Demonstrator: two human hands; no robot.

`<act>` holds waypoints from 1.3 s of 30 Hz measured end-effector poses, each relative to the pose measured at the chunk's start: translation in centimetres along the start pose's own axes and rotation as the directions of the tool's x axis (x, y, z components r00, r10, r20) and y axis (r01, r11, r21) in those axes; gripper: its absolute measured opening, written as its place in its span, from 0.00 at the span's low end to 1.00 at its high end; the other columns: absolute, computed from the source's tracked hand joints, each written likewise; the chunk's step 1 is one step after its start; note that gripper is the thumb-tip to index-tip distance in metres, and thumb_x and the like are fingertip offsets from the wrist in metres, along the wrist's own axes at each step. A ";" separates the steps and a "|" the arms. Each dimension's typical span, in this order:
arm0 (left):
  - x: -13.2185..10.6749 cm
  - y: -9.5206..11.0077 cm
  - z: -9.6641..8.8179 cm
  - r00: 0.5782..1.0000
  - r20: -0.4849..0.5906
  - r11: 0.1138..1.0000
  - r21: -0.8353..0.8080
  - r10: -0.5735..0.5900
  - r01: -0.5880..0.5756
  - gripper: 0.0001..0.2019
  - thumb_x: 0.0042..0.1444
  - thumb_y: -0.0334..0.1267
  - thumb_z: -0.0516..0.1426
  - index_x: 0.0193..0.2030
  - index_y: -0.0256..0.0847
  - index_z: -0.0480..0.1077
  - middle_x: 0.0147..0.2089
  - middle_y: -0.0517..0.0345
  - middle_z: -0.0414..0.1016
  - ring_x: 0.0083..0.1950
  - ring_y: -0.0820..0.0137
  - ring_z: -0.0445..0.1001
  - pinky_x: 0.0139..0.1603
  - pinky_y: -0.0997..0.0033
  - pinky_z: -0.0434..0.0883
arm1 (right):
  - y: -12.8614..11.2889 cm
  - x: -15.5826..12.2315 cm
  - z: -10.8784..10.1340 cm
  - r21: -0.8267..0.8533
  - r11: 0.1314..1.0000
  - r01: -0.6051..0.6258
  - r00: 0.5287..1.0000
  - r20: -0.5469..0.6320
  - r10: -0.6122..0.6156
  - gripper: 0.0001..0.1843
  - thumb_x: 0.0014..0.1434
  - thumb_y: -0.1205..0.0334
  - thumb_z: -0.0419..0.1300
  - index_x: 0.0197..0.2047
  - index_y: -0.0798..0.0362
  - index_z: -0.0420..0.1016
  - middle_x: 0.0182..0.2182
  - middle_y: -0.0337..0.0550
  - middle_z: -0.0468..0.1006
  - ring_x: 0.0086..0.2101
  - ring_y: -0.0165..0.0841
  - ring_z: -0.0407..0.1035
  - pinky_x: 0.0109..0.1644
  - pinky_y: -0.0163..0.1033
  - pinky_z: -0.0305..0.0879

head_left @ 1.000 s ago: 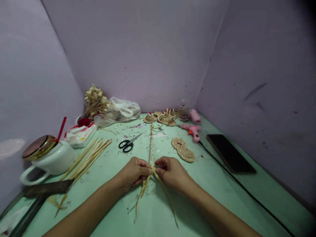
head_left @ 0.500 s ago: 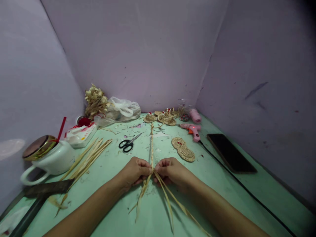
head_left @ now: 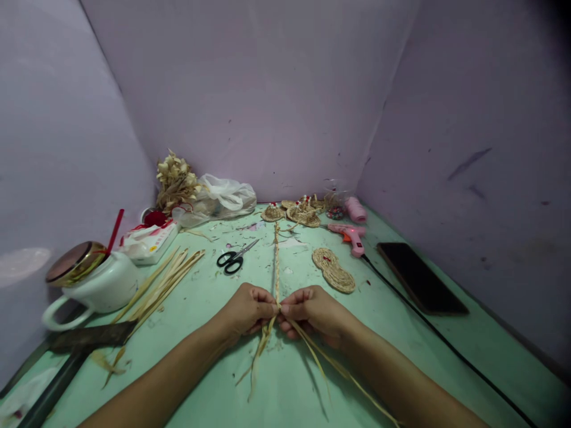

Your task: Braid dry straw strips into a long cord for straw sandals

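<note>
A thin straw braid [head_left: 276,255] runs straight away from me across the green table [head_left: 214,362]. My left hand [head_left: 245,309] and my right hand [head_left: 314,312] meet at its near end, both pinched shut on the loose straw strands [head_left: 312,353] there. Some strands trail toward me under my left hand, and others sweep right past my right wrist. My fingertips nearly touch each other at the braid's end.
Black scissors [head_left: 232,260], a woven straw mat [head_left: 333,270], a pink glue gun [head_left: 350,236] with its black cord [head_left: 437,342] and a phone [head_left: 422,276] lie beyond my hands. A white pot [head_left: 96,285], straw strips [head_left: 163,282] and a blade [head_left: 89,336] sit left.
My hands drew closer together at the braid's end. The strands under my right hand swung from the middle toward the right.
</note>
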State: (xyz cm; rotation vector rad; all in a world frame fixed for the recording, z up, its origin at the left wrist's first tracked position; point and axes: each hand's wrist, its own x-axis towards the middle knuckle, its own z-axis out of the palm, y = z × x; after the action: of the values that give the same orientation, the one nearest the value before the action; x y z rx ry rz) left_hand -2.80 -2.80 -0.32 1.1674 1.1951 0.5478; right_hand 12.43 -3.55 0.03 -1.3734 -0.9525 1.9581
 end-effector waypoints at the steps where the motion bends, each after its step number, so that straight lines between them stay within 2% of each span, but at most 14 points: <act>1: 0.0 0.0 0.0 1.000 -0.001 1.000 0.002 -0.001 0.001 0.08 0.38 0.37 0.57 0.21 0.33 0.66 0.11 0.65 0.58 0.10 0.83 0.49 0.10 0.80 0.44 | 0.0 0.0 0.0 0.001 1.000 -0.001 1.000 -0.001 0.001 0.04 0.47 0.74 0.55 0.22 0.62 0.69 0.15 0.43 0.72 0.15 0.26 0.65 0.22 0.32 0.65; 8: 0.0 -0.2 0.2 1.000 -0.014 1.000 0.013 0.023 -0.023 0.07 0.37 0.36 0.57 0.20 0.33 0.66 0.10 0.66 0.57 0.10 0.83 0.49 0.11 0.80 0.44 | 0.5 0.4 0.4 -0.024 0.998 0.057 0.997 -0.047 -0.058 0.04 0.42 0.73 0.56 0.19 0.60 0.67 0.10 0.36 0.65 0.12 0.22 0.58 0.19 0.30 0.61; 13: 0.2 -0.3 0.3 0.999 -0.026 0.997 0.065 0.040 -0.038 0.06 0.37 0.35 0.56 0.19 0.33 0.66 0.11 0.65 0.58 0.11 0.82 0.50 0.12 0.79 0.45 | 1.0 1.1 0.7 -0.252 0.959 0.126 0.972 -0.163 -0.171 0.03 0.38 0.73 0.55 0.18 0.58 0.65 0.08 0.32 0.61 0.11 0.20 0.51 0.14 0.27 0.44; 19: 0.2 -0.3 0.3 0.995 -0.044 0.974 0.215 0.089 -0.078 0.05 0.38 0.34 0.53 0.19 0.33 0.67 0.11 0.65 0.58 0.13 0.82 0.51 0.15 0.79 0.48 | 1.3 1.4 0.4 -0.318 0.924 0.211 0.959 -0.115 -0.258 0.02 0.38 0.70 0.55 0.17 0.58 0.66 0.10 0.33 0.62 0.14 0.20 0.50 0.17 0.29 0.42; 22: 0.1 -0.2 -0.1 0.991 -0.002 0.933 0.337 0.133 -0.124 0.06 0.38 0.33 0.52 0.18 0.33 0.67 0.13 0.64 0.58 0.16 0.81 0.52 0.17 0.78 0.50 | 1.4 1.4 0.3 -0.328 0.926 0.189 0.958 -0.145 -0.247 0.02 0.37 0.70 0.55 0.17 0.58 0.65 0.10 0.32 0.61 0.14 0.20 0.50 0.17 0.29 0.42; 24: -0.2 0.2 -0.4 0.995 0.004 0.906 0.414 0.099 -0.092 0.07 0.38 0.34 0.52 0.18 0.33 0.67 0.13 0.62 0.60 0.16 0.79 0.54 0.18 0.78 0.51 | 1.3 1.3 0.4 -0.328 0.931 0.162 0.962 -0.158 -0.223 0.02 0.37 0.70 0.55 0.17 0.57 0.65 0.09 0.31 0.59 0.14 0.20 0.49 0.17 0.29 0.41; 26: -0.7 0.7 -0.3 0.998 -0.036 0.885 0.465 0.060 -0.036 0.08 0.39 0.35 0.52 0.18 0.33 0.67 0.14 0.61 0.62 0.16 0.78 0.55 0.19 0.77 0.53 | 1.1 1.1 0.5 -0.324 0.934 0.150 0.966 -0.153 -0.208 0.02 0.37 0.70 0.55 0.17 0.57 0.65 0.09 0.31 0.59 0.13 0.20 0.48 0.17 0.30 0.40; 28: -1.3 1.1 0.2 0.994 -0.087 0.861 0.508 0.071 -0.017 0.08 0.39 0.35 0.51 0.17 0.34 0.66 0.14 0.60 0.63 0.17 0.77 0.56 0.19 0.77 0.53 | 0.9 1.0 0.7 -0.315 0.939 0.139 0.969 -0.150 -0.194 0.02 0.37 0.71 0.55 0.16 0.57 0.65 0.09 0.31 0.58 0.13 0.20 0.48 0.17 0.30 0.40; 31: -2.2 0.9 1.8 0.972 -0.130 0.759 0.648 0.197 -0.068 0.09 0.42 0.34 0.50 0.17 0.35 0.66 0.17 0.57 0.65 0.20 0.74 0.60 0.21 0.76 0.53 | 0.9 0.9 0.8 -0.282 0.951 0.129 0.972 -0.155 -0.178 0.02 0.36 0.71 0.54 0.17 0.57 0.65 0.09 0.32 0.59 0.13 0.20 0.49 0.16 0.30 0.40; 34: -3.0 -0.1 3.6 0.935 -0.125 0.552 0.830 0.332 -0.084 0.10 0.46 0.33 0.48 0.24 0.36 0.70 0.23 0.51 0.69 0.24 0.69 0.65 0.26 0.73 0.56 | 1.1 1.1 0.7 -0.239 0.959 0.149 0.971 -0.147 -0.187 0.02 0.37 0.72 0.54 0.18 0.57 0.65 0.10 0.31 0.59 0.13 0.20 0.49 0.17 0.30 0.41; 37: -3.7 -0.9 4.8 0.936 -0.063 0.373 0.925 0.346 -0.076 0.13 0.46 0.31 0.48 0.35 0.34 0.71 0.27 0.44 0.72 0.28 0.63 0.68 0.30 0.68 0.58 | 1.3 1.3 0.7 -0.227 0.957 0.180 0.968 -0.131 -0.213 0.02 0.37 0.72 0.54 0.18 0.57 0.65 0.11 0.32 0.61 0.14 0.20 0.50 0.18 0.29 0.44; 39: -4.0 -0.6 4.8 0.947 -0.027 0.361 0.928 0.321 -0.096 0.13 0.46 0.31 0.48 0.35 0.33 0.71 0.28 0.43 0.72 0.28 0.63 0.69 0.31 0.67 0.59 | 1.2 1.3 0.6 -0.226 0.956 0.189 0.968 -0.119 -0.219 0.02 0.37 0.72 0.55 0.18 0.57 0.64 0.12 0.34 0.64 0.15 0.21 0.53 0.19 0.29 0.45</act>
State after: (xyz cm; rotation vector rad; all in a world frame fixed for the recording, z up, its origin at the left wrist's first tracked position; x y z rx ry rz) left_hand 0.06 -8.29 0.44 2.3249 1.6046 0.1193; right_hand 11.38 -3.41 -1.55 -1.4459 -1.2110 1.6187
